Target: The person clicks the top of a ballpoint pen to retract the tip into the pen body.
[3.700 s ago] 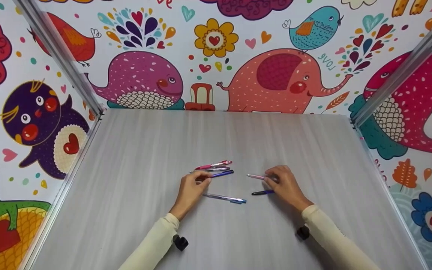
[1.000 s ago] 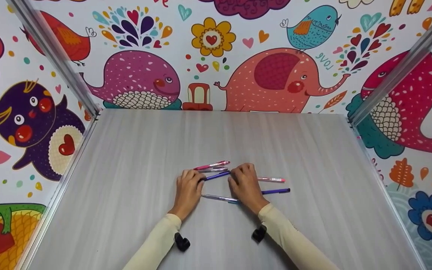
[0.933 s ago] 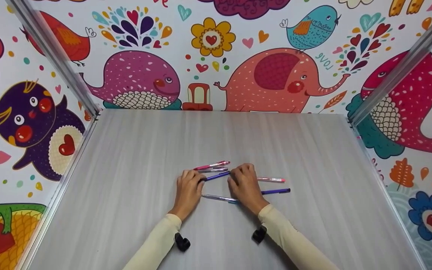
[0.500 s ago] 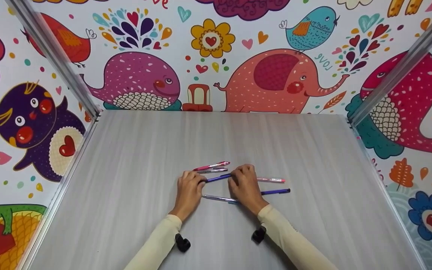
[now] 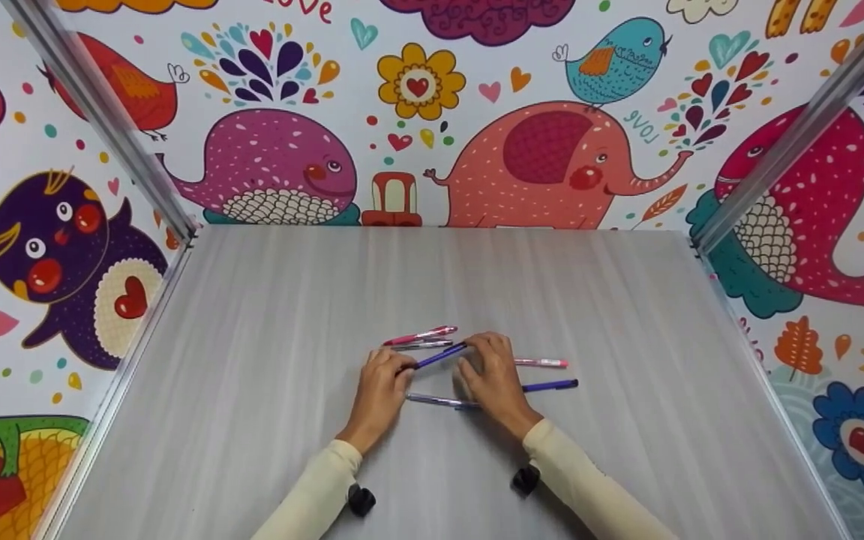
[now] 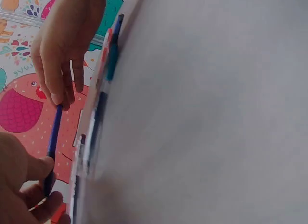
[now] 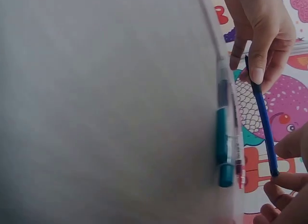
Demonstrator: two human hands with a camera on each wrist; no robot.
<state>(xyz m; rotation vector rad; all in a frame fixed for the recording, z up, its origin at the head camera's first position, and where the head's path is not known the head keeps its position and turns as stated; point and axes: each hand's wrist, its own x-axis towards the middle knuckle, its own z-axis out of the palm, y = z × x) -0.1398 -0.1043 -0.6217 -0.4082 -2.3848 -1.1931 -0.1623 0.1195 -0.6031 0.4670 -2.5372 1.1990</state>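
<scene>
- Left hand (image 5: 383, 379): thumb and finger clamped on the dark end section of the blue pen (image 5: 438, 357).
- Right hand (image 5: 493, 379): fingertips at the opposite end of the same pen. Whether they pinch it or only touch it cannot be determined.
- Blue pen position: between the two hands, raised above the desk (image 5: 439, 277), as both wrist views indicate.
- Step in hand (judged): two-handed handling of one pen, the left grip apparently carrying the load.
- Next move (judged): calls for a steady left grip while the right fingertips either secure the free end or release it. Avoid sideways force, which could swing the pen.
- Beyond the hands, far side: a red pen (image 5: 417, 337) and a slim silver-and-dark pen (image 5: 422, 346) lie side by side; contact between them is unclear.
- Near side: a clear-barrelled pen (image 5: 439, 401). The right hand covers its capped end in the head view; the right wrist view shows the teal cap (image 7: 222, 142).
- Right side: a pink-ended pen (image 5: 542, 363) and a second blue pen (image 5: 550, 385), their left ends hidden behind the right hand.
- Limits: wrist views are soft, pen lettering is unreadable, and the desk's near edge is cut off.
</scene>
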